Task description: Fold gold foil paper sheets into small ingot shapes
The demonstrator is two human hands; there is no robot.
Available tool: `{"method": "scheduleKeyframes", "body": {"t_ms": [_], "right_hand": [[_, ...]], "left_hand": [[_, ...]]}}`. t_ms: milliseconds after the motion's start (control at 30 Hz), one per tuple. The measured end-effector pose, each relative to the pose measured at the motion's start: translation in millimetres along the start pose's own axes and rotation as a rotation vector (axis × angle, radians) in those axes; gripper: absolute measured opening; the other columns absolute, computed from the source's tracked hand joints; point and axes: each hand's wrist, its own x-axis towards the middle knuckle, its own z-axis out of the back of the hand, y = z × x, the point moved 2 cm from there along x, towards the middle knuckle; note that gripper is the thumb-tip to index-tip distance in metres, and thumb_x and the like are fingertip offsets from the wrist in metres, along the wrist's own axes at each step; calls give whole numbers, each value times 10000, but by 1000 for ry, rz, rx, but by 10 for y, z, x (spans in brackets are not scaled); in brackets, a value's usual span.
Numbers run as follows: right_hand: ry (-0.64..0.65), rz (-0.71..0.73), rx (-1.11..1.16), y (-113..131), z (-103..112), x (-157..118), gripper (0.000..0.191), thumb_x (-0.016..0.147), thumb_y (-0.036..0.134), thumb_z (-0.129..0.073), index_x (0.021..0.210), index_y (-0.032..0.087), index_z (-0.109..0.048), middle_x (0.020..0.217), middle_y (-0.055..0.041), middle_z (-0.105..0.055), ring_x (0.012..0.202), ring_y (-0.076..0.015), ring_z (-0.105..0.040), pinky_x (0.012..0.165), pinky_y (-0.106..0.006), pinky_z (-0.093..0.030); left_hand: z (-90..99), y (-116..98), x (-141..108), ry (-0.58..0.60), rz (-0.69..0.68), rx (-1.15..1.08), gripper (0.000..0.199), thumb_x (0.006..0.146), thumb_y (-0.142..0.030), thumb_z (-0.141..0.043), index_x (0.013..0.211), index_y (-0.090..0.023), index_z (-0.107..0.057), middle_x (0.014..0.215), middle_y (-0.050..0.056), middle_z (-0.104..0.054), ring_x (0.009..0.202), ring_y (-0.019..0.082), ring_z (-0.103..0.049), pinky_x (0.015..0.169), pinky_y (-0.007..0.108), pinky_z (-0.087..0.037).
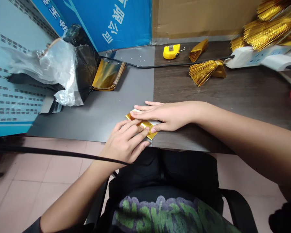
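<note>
A small strip of shiny gold foil (146,124) with white paper (156,122) showing along its far side lies close to the front edge of the table, where a smooth grey surface (92,113) meets a dark wood-grain surface (232,94). The person's right hand (160,116) comes in from 3 o'clock, palm down and flat, its fingers stretched out across the foil and its thumb set apart on the near end. The left hand (127,137), at about 8 o'clock, has its fingers loosely bent with the tips on the foil; whether its thumb pinches the near edge, I cannot tell.

Farther out, at 11 o'clock, sits a stack of rectangular gold foil sheets (109,74). Beyond it at 10 o'clock are a black plastic bag (86,64) and a crumpled translucent bag (60,61), side by side. A yellow tape measure (171,52) lies near 1 o'clock, with a folded gold foil piece (198,50) to its right. Between 1 and 2 o'clock is a fan-shaped, tied gold foil bundle (202,72). At 2 o'clock, a black cable (147,67) runs into a white power strip (242,57), with larger fringed gold bundles (269,30) behind. A brown cardboard surface (203,17) stands at the back, around 1 o'clock.
</note>
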Motion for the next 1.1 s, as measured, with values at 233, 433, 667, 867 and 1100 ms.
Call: {"method": "scheduleKeyframes", "body": {"t_ms": [233,433,667,867,1100], "right_hand": [[9,-11,-2,-7,-12,-16,684,1042,399,-446,1638,151,-222,1694,-97,-225,1590,-272,-108,1305,-515,-85],[12,-15,11,17,-19,-18,679,1046,411,-451,1637,159,-231,1692,-98,-225,1591,-282,-104,1302,-547,-74],[12,-25,10,12,-14,-13,710,1012,322,-503,1640,159,-213,1700,-83,-191,1592,-269,-84,1307,-529,-64],[3,-41,-10,23,-22,-20,713,1020,343,-475,1639,125,-195,1698,-101,-186,1591,-258,-103,1308,-520,-98],[9,-41,-1,15,-32,-12,707,1035,394,-440,1637,109,-201,1691,-120,-207,1589,-262,-111,1308,-523,-96]], "left_hand": [[-12,-148,-102,-20,-54,8,317,949,-242,-604,1246,-141,-650,1220,70,-738,1202,217,-663,999,361,-488],[-75,-219,-237,-38,53,40,378,915,-135,-597,1292,-150,-625,1279,63,-722,1290,204,-634,1099,360,-458],[-30,-150,-367,-100,156,6,363,885,-144,-627,1248,-129,-633,1204,103,-731,1246,220,-658,1063,351,-509],[-1,-184,-213,-159,59,61,409,910,-288,-604,1297,-157,-620,1219,102,-735,1267,235,-641,1043,349,-510],[-98,-163,-230,51,97,94,480,958,-325,-537,1406,-156,-571,1418,56,-645,1383,208,-559,1231,360,-320]]}}
